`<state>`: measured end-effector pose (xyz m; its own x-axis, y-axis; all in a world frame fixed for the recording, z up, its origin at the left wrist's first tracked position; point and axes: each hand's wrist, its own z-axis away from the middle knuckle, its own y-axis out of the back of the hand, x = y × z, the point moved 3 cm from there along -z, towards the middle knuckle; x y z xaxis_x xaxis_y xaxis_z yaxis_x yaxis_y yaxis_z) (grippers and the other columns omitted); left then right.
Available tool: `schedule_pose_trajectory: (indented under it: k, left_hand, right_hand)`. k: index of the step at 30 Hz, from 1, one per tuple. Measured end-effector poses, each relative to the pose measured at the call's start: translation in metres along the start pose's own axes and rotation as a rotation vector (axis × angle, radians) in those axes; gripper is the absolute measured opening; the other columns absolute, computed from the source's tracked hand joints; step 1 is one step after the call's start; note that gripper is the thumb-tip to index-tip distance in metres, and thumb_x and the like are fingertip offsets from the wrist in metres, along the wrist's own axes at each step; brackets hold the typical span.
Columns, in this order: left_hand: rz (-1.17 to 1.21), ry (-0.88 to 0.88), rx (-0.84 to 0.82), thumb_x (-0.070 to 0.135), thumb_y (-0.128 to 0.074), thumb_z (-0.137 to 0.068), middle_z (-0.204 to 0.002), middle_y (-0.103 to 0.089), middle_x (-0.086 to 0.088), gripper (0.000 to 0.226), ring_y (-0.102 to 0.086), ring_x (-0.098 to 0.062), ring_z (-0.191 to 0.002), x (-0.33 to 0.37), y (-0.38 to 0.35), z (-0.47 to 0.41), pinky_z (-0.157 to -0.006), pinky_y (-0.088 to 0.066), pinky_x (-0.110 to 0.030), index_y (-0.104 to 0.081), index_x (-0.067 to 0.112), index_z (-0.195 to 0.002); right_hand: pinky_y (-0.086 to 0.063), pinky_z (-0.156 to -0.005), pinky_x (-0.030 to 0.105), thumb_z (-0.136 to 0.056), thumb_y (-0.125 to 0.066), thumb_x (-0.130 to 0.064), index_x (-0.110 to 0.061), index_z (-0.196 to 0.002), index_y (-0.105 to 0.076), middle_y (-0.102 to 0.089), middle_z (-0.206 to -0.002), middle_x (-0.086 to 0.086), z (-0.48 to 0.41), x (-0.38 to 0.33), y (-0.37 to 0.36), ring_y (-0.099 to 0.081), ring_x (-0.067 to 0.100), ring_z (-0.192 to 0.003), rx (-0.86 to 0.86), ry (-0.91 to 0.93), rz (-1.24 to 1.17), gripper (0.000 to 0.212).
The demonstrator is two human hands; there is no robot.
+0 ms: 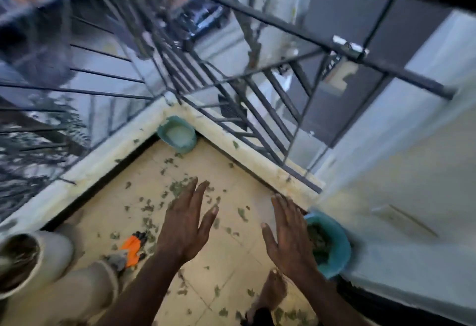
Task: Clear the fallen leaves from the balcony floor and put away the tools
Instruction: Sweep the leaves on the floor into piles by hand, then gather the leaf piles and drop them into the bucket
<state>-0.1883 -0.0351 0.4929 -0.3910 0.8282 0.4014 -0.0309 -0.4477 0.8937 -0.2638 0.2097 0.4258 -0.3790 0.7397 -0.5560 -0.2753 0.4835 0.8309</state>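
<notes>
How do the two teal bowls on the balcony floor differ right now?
The corner bowl holds something pale and whitish; the bowl by the wall holds green leaves. The corner bowl shows in full view; the bowl by the wall is partly hidden behind the right hand. Both are teal, round and upright.

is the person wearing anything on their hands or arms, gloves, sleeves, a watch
Nothing shows. The left hand and the right hand are bare, with no gloves, rings, watch or bracelet. The left forearm and the right forearm are bare too, with no sleeve in view down to the bottom edge of the picture.
</notes>
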Motion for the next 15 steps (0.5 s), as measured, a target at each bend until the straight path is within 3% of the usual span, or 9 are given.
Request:
schedule_pose_trajectory:
  k: [3, 7, 9, 12, 15]
  left_hand:
    - [-0.031, 0.051, 0.125, 0.065, -0.024, -0.101, -0.173, -0.019, -0.004, 0.074, -0.022, -0.025, -0.157, -0.031, 0.088, 0.065, -0.122, -0.029, -0.050, -0.029, 0.025, -0.163]
    - [0.005, 0.175, 0.267, 0.068, -0.022, -0.099, -0.172, -0.020, -0.003, 0.074, -0.023, -0.025, -0.157, -0.079, 0.166, 0.171, -0.122, -0.032, -0.049, -0.034, 0.027, -0.160]
    - [-0.003, 0.220, 0.306, 0.066, -0.022, -0.099, -0.172, -0.022, -0.005, 0.073, -0.026, -0.028, -0.156, -0.103, 0.185, 0.227, -0.120, -0.033, -0.049, -0.037, 0.026, -0.158]
    - [0.007, 0.352, 0.367, 0.065, -0.025, -0.100, -0.171, -0.023, -0.006, 0.070, -0.027, -0.029, -0.156, -0.149, 0.198, 0.326, -0.119, -0.034, -0.049, -0.039, 0.026, -0.157]
    - [0.022, 0.498, 0.430, 0.060, -0.034, -0.101, -0.169, -0.029, -0.008, 0.064, -0.033, -0.030, -0.153, -0.187, 0.192, 0.414, -0.116, -0.038, -0.049, -0.044, 0.026, -0.154]
  right_hand:
    - [-0.021, -0.125, 0.053, -0.102, -0.044, -0.048, -0.023, -0.163, -0.025, -0.029, -0.168, -0.001, 0.009, -0.095, 0.025, -0.008, 0.027, -0.160, -0.016, 0.168, -0.003, 0.069]
    - [-0.015, -0.125, 0.049, -0.098, -0.043, -0.049, -0.018, -0.160, -0.035, -0.033, -0.166, 0.004, 0.040, -0.221, 0.033, -0.020, 0.024, -0.156, -0.088, 0.381, 0.023, 0.070]
    - [-0.012, -0.125, 0.047, -0.096, -0.044, -0.049, -0.018, -0.159, -0.037, -0.032, -0.166, 0.003, 0.061, -0.272, 0.028, -0.020, 0.027, -0.156, -0.127, 0.468, 0.055, 0.070]
    - [-0.015, -0.124, 0.054, -0.096, -0.041, -0.052, -0.025, -0.158, -0.038, -0.028, -0.168, -0.001, 0.105, -0.348, 0.006, -0.008, 0.032, -0.159, -0.216, 0.592, 0.070, 0.067]
    - [-0.010, -0.125, 0.050, -0.095, -0.033, -0.058, -0.029, -0.157, -0.039, -0.025, -0.169, -0.002, 0.150, -0.404, -0.018, -0.005, 0.027, -0.159, -0.321, 0.688, 0.054, 0.069]
